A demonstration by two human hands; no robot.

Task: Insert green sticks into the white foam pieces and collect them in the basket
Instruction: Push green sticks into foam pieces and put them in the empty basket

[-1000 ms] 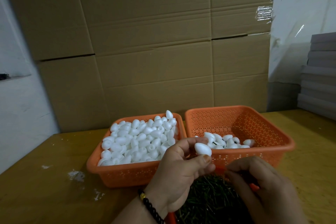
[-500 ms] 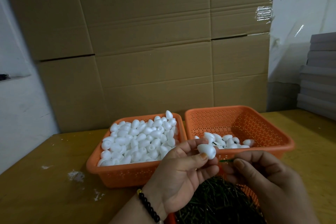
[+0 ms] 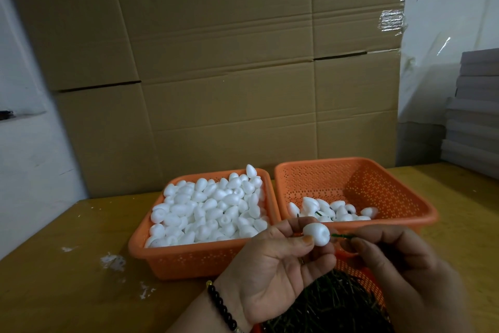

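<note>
Pinching a white foam piece [image 3: 316, 234] between thumb and fingertips of the left hand [image 3: 272, 270], palm up, black bead bracelet [image 3: 221, 308] at the wrist. Pinching a green stick [image 3: 342, 236] in the right hand [image 3: 405, 273], tip meeting the foam's right end. Below, a dark heap of green sticks [image 3: 329, 305]. Beyond, left orange basket [image 3: 189, 262] heaped with plain foam pieces; right orange basket [image 3: 391, 197] holding a few finished ones, on the wooden table [image 3: 54, 278].
</note>
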